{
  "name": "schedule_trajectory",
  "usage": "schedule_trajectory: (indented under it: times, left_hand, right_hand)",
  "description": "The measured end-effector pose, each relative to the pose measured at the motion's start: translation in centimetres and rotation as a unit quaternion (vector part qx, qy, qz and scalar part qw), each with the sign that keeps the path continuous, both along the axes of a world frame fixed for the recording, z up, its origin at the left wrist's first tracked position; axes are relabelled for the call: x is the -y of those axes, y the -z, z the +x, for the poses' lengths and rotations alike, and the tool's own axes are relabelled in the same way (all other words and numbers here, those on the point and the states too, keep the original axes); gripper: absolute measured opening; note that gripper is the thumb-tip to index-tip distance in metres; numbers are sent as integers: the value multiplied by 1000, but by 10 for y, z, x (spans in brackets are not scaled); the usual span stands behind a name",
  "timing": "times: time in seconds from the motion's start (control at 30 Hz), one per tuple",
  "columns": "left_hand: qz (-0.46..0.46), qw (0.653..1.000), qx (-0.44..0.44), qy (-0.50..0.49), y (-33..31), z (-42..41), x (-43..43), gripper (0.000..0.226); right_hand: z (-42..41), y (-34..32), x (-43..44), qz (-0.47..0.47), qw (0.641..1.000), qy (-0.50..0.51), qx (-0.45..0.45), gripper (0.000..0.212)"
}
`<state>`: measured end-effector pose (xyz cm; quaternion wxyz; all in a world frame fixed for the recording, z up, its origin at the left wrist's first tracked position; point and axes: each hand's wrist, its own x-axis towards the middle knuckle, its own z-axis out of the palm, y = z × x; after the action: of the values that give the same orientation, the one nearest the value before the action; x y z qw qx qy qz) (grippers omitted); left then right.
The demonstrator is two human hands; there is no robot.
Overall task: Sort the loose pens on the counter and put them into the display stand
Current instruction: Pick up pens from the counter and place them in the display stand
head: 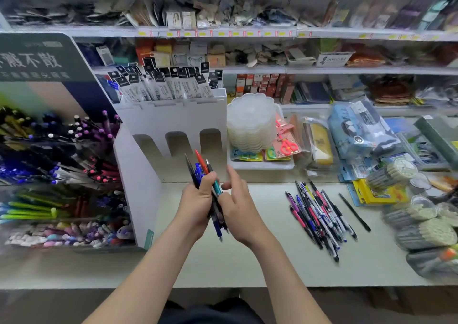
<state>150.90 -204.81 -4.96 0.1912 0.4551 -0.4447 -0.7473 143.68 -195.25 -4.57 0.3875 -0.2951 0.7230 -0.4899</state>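
Pens (205, 172) are standing as a bundle in the left hand (195, 201), which is gripping them with curled fingers above the counter (247, 261), their upper ends pointing to twelve o'clock, toward the white stand (171, 120). The right hand (239, 208) is touching this bundle from three o'clock with bent fingers, and I cannot tell whether it is pinching a pen. A pile (319, 214) of loose pens is lying on the counter at three o'clock from the hands, with one black pen (354, 212) lying apart, near it.
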Motion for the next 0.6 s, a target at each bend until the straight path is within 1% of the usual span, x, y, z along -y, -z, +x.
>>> schedule_trajectory:
  times: [0.07,0.13,0.17,0.2,0.23,0.3,0.33,0.37,0.43,0.47,0.53,0.6]
  left_hand:
    - [-21,999,0,-27,-6,5,8,40]
    - [-44,998,-12,-41,-14,11,14,37]
    - [-50,997,-21,-49,-19,14,16,33]
    - [-53,996,-37,-58,-24,19,19,29]
    - [-51,995,-57,-67,-29,23,23,26]
    - [-36,990,-102,-87,-37,36,36,21]
    - [-32,988,-117,-97,-42,43,45,20]
    - [-30,986,-127,-105,-46,50,52,20]
    - [-30,982,-150,-114,-55,66,63,20]
    - [-30,980,-162,-115,-57,74,67,20]
    - [-35,978,-174,-111,-57,88,70,18]
    - [-45,979,-170,-100,-57,101,73,13]
  right_hand:
    - [-2,0,4,-20,997,34,64,62]
    - [-3,-2,9,-29,992,71,98,54]
    - [-1,-4,12,-33,990,98,98,50]
    - [4,-7,16,-34,988,132,78,45]
    - [10,-11,20,-30,984,170,41,40]
    - [27,-14,29,-23,971,237,-35,40]
    - [37,-15,33,-26,965,256,-43,42]
    - [48,-18,38,-37,962,269,-13,44]
    - [72,-25,51,-72,951,281,106,48]
    - [85,-29,58,-89,945,279,149,47]
    - [114,-38,73,-111,939,267,187,43]
    - [140,-45,88,-136,919,282,239,40]
